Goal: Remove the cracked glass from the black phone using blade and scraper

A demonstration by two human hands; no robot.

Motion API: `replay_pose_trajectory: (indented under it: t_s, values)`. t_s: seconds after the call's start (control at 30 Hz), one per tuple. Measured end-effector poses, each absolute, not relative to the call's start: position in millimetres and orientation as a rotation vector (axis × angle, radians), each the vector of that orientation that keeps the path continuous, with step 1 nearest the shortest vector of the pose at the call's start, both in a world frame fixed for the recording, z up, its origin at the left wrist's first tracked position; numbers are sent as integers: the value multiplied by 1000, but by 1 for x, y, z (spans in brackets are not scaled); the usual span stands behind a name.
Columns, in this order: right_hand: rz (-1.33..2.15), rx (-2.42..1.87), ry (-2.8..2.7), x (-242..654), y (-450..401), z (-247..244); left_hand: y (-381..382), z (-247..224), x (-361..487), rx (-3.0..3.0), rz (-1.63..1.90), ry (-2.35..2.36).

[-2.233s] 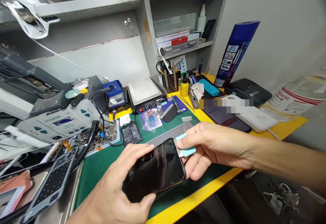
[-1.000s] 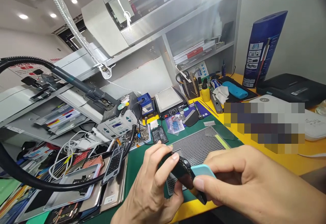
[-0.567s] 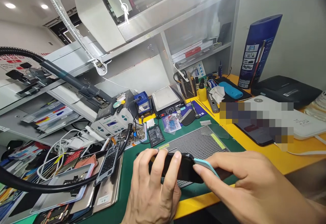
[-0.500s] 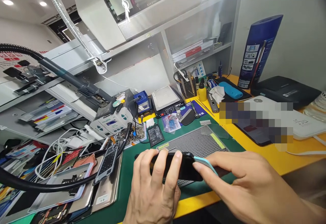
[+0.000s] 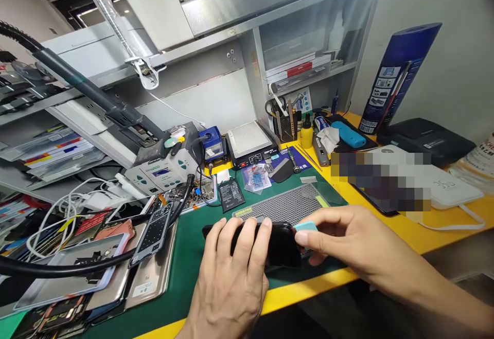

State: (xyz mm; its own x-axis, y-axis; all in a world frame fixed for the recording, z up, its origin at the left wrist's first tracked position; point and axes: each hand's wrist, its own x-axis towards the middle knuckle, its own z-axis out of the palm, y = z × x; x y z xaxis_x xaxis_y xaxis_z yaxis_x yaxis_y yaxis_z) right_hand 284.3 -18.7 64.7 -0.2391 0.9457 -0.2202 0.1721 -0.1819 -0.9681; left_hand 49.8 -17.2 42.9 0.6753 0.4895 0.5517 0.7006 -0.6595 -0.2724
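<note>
I find the left hand gripping a black phone, fingers spread over its near face with their tips at the upper edge; the phone is tilted up on its long side over the green mat, in front of a perforated pad. I record the right hand pinching a light-blue tool at the phone's right end, but cannot tell whether its tip enters the casing.

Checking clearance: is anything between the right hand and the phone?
Yes: the light-blue tool, pinched in the right hand at the end of the phone. Nothing else visible stands between them. The left hand holds the phone further left.
</note>
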Motion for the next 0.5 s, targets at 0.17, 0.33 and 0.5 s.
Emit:
replay_pose_trajectory:
  t_s: [0.17, 0.33, 0.5]
  values:
    - [1545, -1296, -1354, 283, -16, 61, -18, 40, 48, -2419, -639, -917]
    - [1484, -1312, -1422, 283, -16, 59, -19, 36, 44, -2444, -678, -904]
    - [1401, -1332, -1515, 281, -22, 61, -16, 31, 41, -2451, -779, -854]
